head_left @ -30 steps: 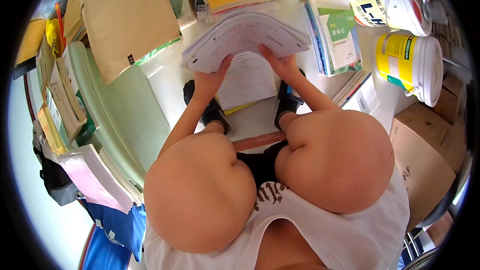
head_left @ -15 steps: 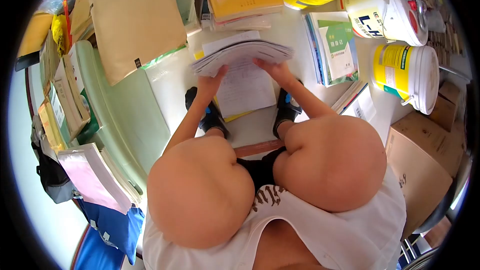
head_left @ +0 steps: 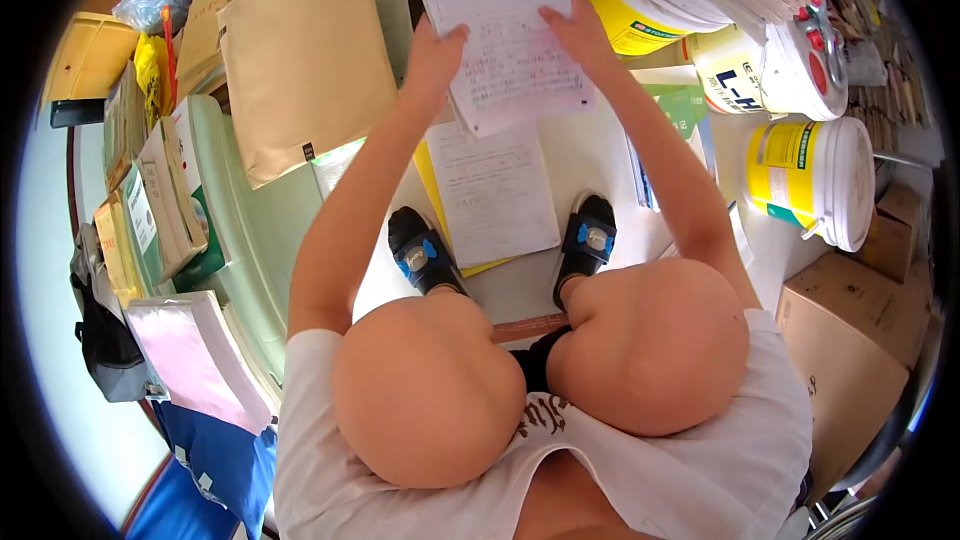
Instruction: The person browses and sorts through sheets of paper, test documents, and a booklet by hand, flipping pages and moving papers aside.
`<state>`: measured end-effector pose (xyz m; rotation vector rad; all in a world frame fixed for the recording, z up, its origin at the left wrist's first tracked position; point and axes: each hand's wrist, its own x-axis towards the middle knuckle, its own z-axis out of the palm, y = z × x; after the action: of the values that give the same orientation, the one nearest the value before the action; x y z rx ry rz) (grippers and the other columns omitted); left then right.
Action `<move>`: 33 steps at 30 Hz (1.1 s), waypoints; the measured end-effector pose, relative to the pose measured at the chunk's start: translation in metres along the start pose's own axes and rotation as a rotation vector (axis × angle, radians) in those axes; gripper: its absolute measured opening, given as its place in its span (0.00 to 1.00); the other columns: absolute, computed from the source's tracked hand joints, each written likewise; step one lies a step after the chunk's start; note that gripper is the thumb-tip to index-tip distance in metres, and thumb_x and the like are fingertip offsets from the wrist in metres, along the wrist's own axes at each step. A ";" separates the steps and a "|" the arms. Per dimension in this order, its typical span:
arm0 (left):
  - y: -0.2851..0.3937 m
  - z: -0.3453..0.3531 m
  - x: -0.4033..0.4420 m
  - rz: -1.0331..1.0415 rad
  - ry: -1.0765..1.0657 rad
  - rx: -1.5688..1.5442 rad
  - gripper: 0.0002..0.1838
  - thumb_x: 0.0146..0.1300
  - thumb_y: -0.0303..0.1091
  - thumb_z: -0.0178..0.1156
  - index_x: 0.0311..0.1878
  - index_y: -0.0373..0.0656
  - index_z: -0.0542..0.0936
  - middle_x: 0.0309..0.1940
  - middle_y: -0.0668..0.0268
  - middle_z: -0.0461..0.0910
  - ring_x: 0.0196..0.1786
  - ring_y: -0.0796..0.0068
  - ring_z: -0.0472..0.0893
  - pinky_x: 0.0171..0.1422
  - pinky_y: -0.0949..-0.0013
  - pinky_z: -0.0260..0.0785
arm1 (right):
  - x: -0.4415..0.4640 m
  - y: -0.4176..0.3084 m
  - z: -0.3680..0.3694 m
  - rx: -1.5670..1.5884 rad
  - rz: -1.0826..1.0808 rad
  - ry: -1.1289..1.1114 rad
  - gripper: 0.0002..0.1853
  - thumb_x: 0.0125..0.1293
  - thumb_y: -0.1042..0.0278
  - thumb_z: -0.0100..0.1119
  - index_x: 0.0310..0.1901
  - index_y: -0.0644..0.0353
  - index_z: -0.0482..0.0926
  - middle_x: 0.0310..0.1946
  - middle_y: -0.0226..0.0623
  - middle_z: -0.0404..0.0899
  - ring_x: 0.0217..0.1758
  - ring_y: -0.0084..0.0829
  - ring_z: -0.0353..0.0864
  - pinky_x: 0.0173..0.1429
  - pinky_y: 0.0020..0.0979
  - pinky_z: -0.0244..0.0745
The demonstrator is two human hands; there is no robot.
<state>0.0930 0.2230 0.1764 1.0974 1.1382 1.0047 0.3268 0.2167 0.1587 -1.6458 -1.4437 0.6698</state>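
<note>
A stack of printed papers (head_left: 505, 50) with red and black marks is held out in front of me, its printed side up. My left hand (head_left: 434, 52) grips its left edge, thumb on top. At the opposite edge my right hand (head_left: 578, 32) is closed on the same stack, thumb over the page. Beneath, more written sheets (head_left: 495, 190) lie on the floor between my slippered feet. Something yellow and flat (head_left: 437, 202) sticks out from under those sheets. The fingers below the stack are hidden.
A large brown envelope (head_left: 305, 60) lies at the left, by a pale green case (head_left: 265, 240). Yellow-and-white buckets (head_left: 810, 180) stand at the right near books (head_left: 685, 110). Cardboard boxes (head_left: 850, 315) sit at lower right. Piled papers (head_left: 200, 350) line the left.
Both hands have moved forward and up with the paper stack. It was bent and seen edge-on above the floor sheets; now it is flatter, with its printed face showing.
</note>
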 end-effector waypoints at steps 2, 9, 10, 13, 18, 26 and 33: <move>0.002 0.003 0.028 -0.110 0.005 -0.056 0.18 0.74 0.26 0.58 0.63 0.31 0.73 0.61 0.54 0.81 0.59 0.63 0.83 0.65 0.60 0.75 | 0.034 0.011 0.010 -0.145 -0.021 0.028 0.26 0.67 0.67 0.65 0.63 0.69 0.71 0.50 0.62 0.85 0.54 0.57 0.86 0.60 0.49 0.79; -0.050 0.000 0.073 -0.025 0.187 0.557 0.25 0.65 0.28 0.63 0.62 0.28 0.69 0.56 0.43 0.80 0.60 0.44 0.81 0.66 0.47 0.74 | 0.056 0.062 0.051 -0.452 -0.145 0.160 0.30 0.64 0.72 0.59 0.67 0.66 0.65 0.51 0.64 0.81 0.54 0.66 0.81 0.61 0.54 0.78; -0.053 0.000 0.069 0.110 0.196 0.631 0.27 0.63 0.28 0.64 0.63 0.27 0.69 0.58 0.42 0.79 0.61 0.41 0.79 0.68 0.45 0.72 | 0.048 0.054 0.049 -0.458 -0.190 0.238 0.30 0.63 0.74 0.59 0.68 0.64 0.65 0.52 0.62 0.80 0.56 0.65 0.80 0.61 0.53 0.79; -0.053 0.014 0.028 0.558 0.451 1.057 0.31 0.61 0.25 0.63 0.67 0.26 0.66 0.60 0.43 0.78 0.65 0.44 0.77 0.72 0.49 0.69 | 0.010 0.030 0.042 -0.783 -0.363 0.345 0.30 0.61 0.78 0.58 0.67 0.60 0.68 0.56 0.56 0.77 0.61 0.58 0.78 0.58 0.50 0.81; -0.027 0.001 -0.068 0.835 -0.034 0.758 0.26 0.58 0.16 0.59 0.61 0.38 0.76 0.57 0.53 0.79 0.61 0.47 0.77 0.66 0.55 0.72 | -0.077 0.003 0.020 -0.451 -0.506 0.239 0.22 0.62 0.77 0.59 0.59 0.55 0.75 0.54 0.47 0.77 0.56 0.55 0.78 0.53 0.48 0.81; -0.147 -0.057 -0.184 0.395 -0.021 0.861 0.17 0.58 0.19 0.61 0.51 0.42 0.81 0.56 0.51 0.76 0.52 0.47 0.80 0.59 0.54 0.76 | -0.237 0.116 0.057 -0.103 0.244 -0.034 0.12 0.67 0.69 0.66 0.50 0.61 0.80 0.43 0.42 0.84 0.41 0.38 0.85 0.44 0.39 0.81; -0.177 -0.068 -0.198 0.005 -0.119 0.625 0.22 0.59 0.24 0.65 0.58 0.41 0.77 0.66 0.47 0.72 0.66 0.44 0.74 0.70 0.54 0.70 | -0.260 0.104 0.057 0.012 0.341 -0.168 0.13 0.66 0.66 0.70 0.46 0.64 0.80 0.31 0.42 0.85 0.34 0.38 0.85 0.43 0.37 0.79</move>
<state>0.0051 0.0069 0.0311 1.6270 1.3921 0.5789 0.2834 -0.0224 0.0082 -1.8835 -1.2789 1.0258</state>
